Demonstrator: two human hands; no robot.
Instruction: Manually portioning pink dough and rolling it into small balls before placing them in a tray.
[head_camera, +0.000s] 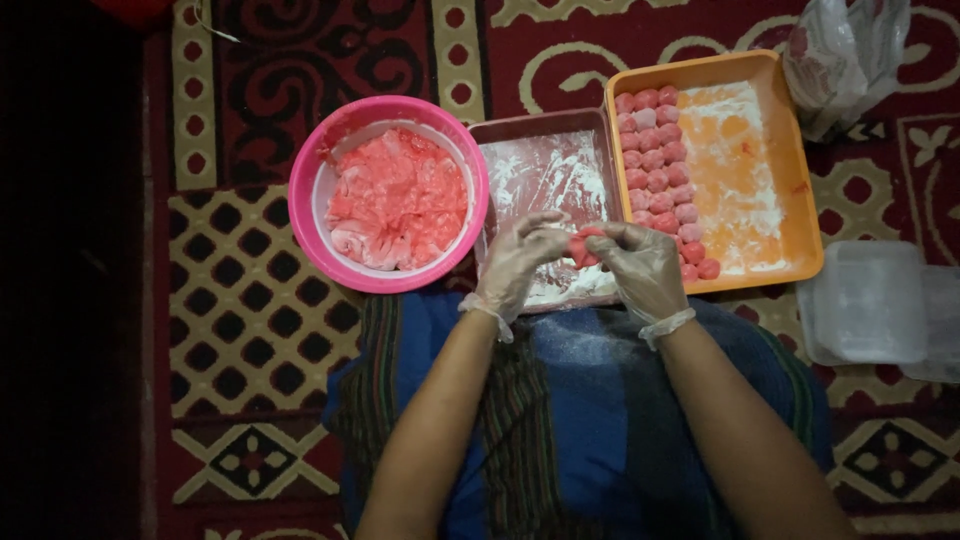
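Observation:
Both my hands wear thin clear gloves and meet over the near end of a floured dark tray (545, 165). My left hand (515, 262) and my right hand (640, 268) pinch a small lump of pink dough (583, 247) between their fingertips. A pink bowl (300, 190) with a white inner bowl holds a mass of pink dough (395, 200) to the left of my hands. On the right, an orange tray (805, 200) dusted with flour holds several pink dough balls (655, 160) in rows along its left side.
A crumpled clear plastic bag (845, 55) lies at the top right. Clear plastic containers (870, 305) stack at the right. A red patterned carpet (250, 330) covers the floor. My lap is wrapped in blue striped cloth (590, 420). The far left is dark.

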